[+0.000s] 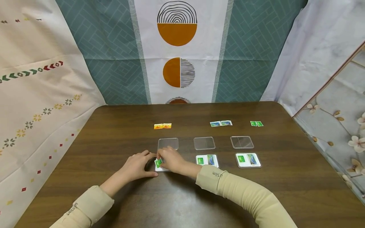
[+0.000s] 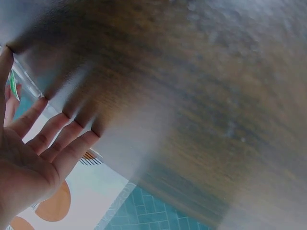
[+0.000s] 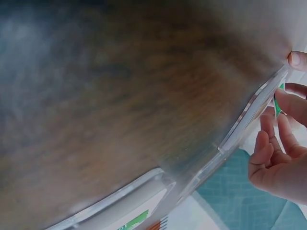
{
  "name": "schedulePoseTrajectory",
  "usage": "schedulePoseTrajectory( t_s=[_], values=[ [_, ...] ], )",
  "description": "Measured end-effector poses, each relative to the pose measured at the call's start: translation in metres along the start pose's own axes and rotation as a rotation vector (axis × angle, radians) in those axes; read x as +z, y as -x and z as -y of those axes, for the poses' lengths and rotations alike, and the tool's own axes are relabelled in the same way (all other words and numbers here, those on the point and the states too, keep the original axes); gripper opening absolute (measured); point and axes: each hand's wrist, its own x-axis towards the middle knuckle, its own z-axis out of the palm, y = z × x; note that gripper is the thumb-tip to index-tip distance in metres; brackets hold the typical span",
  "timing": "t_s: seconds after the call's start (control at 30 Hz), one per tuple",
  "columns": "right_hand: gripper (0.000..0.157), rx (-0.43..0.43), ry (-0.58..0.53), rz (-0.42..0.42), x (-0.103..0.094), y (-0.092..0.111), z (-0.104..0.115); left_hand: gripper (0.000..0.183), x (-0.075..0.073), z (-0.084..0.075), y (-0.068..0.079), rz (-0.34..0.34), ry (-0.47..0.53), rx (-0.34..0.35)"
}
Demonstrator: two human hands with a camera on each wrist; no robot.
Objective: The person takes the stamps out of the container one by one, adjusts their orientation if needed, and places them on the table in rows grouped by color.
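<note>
"Green-and-white rectangular paper stamp point(image 1: 158, 163), below and left of the frame's centre: who's holding it?"

"The right hand point(image 1: 172, 161) is pinching it over the white-lined clear plastic case point(image 1: 162, 170)."

"And the left hand point(image 1: 138, 166)?"

"Its outstretched fingers are bracketing the case's left edge, presumably steadying it while the other hand is working."

lettering ending "Silim" point(image 1: 217, 174) on right sleeve cuff point(image 1: 207, 179), illegible lettering point(image 1: 72, 209) on left sleeve cuff point(image 1: 93, 202)
</note>
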Motion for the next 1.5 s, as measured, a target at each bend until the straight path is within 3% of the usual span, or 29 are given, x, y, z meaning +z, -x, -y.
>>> schedulePoseTrajectory(
  t_s=[0.3, 0.97, 1.5],
  values=[
    [0.023, -0.031, -0.027, -0.015, 0.003, -0.001, -0.001, 0.067, 0.001, 0.001, 0.001, -0.004, 0.003, -0.010],
    [0.016, 0.000, -0.274, 0.008, -0.003, 0.000, -0.009, 0.067, 0.005, -0.002, 0.001, -0.009, -0.007, 0.003],
    [0.013, -0.030, -0.376, 0.048, -0.018, 0.005, -0.016, 0.070, 0.003, 0.000, 0.001, -0.028, -0.024, 0.005]
  ],
)
